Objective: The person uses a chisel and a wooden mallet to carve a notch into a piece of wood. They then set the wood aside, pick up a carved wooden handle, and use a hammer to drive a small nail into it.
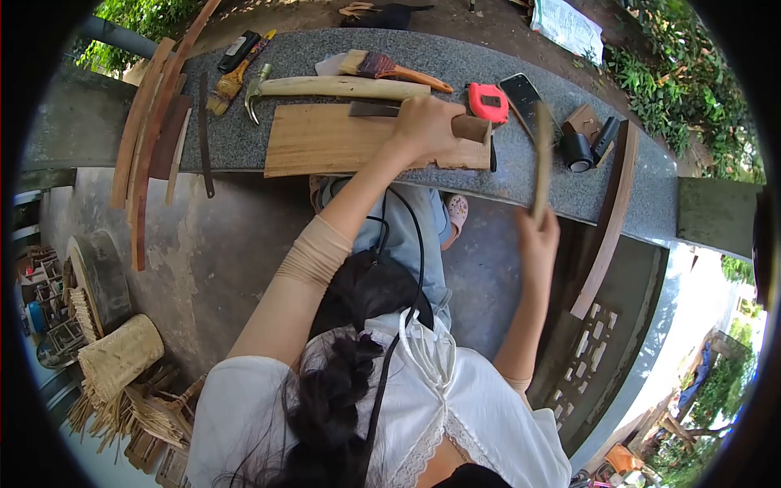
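A light brown wooden board (325, 140) lies along the near edge of the grey stone counter (244, 150). My left hand (423, 126) is closed around a dark tool over the board's right part; a flat dark piece (373, 110) shows left of the hand and a brown wooden part (472, 128) right of it. My right hand (538, 228) grips the lower end of a wooden stick (543, 154), held upright at the counter's front edge, right of the board. The stick is slightly blurred by motion.
Behind the board lie a claw hammer (342, 87), a brush (390, 70), and a red tape measure (488, 103). A phone (525, 98) and black cylinder (578, 152) sit right. Long wooden strips (150, 146) overhang the left edge; another strip (606, 220) overhangs right.
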### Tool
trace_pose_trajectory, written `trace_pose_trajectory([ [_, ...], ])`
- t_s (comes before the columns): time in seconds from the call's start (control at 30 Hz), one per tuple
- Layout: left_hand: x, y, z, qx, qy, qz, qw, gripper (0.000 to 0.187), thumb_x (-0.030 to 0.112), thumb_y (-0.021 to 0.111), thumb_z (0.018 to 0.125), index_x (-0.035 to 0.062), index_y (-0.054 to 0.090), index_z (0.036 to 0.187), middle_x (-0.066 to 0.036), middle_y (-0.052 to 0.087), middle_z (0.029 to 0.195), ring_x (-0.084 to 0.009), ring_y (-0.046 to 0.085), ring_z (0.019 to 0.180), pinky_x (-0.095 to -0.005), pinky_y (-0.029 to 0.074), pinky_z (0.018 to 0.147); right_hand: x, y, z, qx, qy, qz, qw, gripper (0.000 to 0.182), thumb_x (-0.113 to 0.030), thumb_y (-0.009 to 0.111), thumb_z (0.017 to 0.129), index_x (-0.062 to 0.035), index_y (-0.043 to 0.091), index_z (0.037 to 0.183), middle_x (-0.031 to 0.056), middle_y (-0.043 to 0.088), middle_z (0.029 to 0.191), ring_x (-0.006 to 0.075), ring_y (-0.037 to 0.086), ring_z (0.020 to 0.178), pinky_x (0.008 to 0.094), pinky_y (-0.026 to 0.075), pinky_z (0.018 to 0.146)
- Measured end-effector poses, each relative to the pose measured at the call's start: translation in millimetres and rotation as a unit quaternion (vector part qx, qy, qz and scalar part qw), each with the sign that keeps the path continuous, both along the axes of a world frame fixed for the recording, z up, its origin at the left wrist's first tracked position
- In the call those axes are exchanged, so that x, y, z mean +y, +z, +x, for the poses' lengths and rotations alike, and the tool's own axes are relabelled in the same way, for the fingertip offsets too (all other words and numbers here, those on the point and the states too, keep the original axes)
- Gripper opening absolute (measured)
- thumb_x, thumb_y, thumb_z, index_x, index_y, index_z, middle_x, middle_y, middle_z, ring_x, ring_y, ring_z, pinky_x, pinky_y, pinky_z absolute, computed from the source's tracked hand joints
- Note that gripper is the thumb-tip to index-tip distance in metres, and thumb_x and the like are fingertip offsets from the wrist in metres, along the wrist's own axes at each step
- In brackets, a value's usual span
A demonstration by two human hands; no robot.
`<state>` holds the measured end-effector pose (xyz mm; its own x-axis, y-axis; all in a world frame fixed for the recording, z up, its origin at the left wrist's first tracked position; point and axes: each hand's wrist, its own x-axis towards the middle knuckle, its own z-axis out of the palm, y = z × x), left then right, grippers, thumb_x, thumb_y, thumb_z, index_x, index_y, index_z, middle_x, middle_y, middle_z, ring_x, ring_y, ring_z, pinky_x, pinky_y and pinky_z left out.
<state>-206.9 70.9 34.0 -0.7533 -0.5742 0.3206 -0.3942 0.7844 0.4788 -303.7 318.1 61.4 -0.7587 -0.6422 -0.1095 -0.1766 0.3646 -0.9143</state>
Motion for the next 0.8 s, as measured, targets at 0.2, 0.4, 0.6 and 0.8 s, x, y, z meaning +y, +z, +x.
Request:
trace_pose_trajectory([
  [0.2, -9.5, -5.5, 25.5, 0.035, 0.009, -0.019, 0.999, 0.028, 0.040, 0.073, 0.061, 0.0169, 0.070, 0.077, -0.010, 0.065, 0.068, -0.0292, 0.065, 0.071, -0.0415, 0.051, 0.063, -54.8, -13.1, 32.4, 0.007, -0.213, -0.272, 0.938, 0.028, -0.024, 0.047, 0.095, -0.0122, 0.041, 0.071, -0.0038, 0.034, 0.051, 0.0055, 0.030, 0.041, 0.0236, 0.021, 0.037],
  [0.4, -37.8, 6.5, 70.3, 0.017, 0.067, -0.005, 0.998, 0.024, 0.031, 0.073, 0.061, 0.0150, 0.070, 0.079, -0.008, 0.067, 0.074, -0.0279, 0.065, 0.073, -0.0397, 0.052, 0.065, -40.2, 22.1, 10.4, -0.088, -0.081, -0.102, 0.987, 0.016, -0.019, 0.058, 0.089, -0.0092, 0.048, 0.081, -0.0061, 0.043, 0.062, 0.0025, 0.039, 0.047, 0.0192, 0.027, 0.038],
  [0.6, -50.2, 4.5, 84.4, 0.012, 0.093, 0.001, 0.996, 0.033, 0.025, 0.075, 0.058, 0.0155, 0.071, 0.089, -0.009, 0.068, 0.076, -0.0291, 0.065, 0.075, -0.0390, 0.051, 0.065, -95.1, -2.7, 62.3, -0.106, -0.164, -0.311, 0.930, 0.020, -0.019, 0.058, 0.089, -0.0114, 0.046, 0.076, -0.0033, 0.039, 0.057, 0.0046, 0.031, 0.043, 0.0214, 0.023, 0.039],
  [0.8, -55.2, 3.1, 104.0, 0.019, 0.107, 0.012, 0.994, 0.035, 0.027, 0.076, 0.059, 0.0177, 0.072, 0.093, -0.010, 0.068, 0.079, -0.0293, 0.065, 0.076, -0.0390, 0.051, 0.066, -86.8, 27.3, 26.8, -0.100, -0.067, -0.124, 0.985, 0.014, -0.013, 0.057, 0.088, -0.0061, 0.048, 0.079, -0.0030, 0.041, 0.059, 0.0066, 0.035, 0.048, 0.0236, 0.028, 0.043],
])
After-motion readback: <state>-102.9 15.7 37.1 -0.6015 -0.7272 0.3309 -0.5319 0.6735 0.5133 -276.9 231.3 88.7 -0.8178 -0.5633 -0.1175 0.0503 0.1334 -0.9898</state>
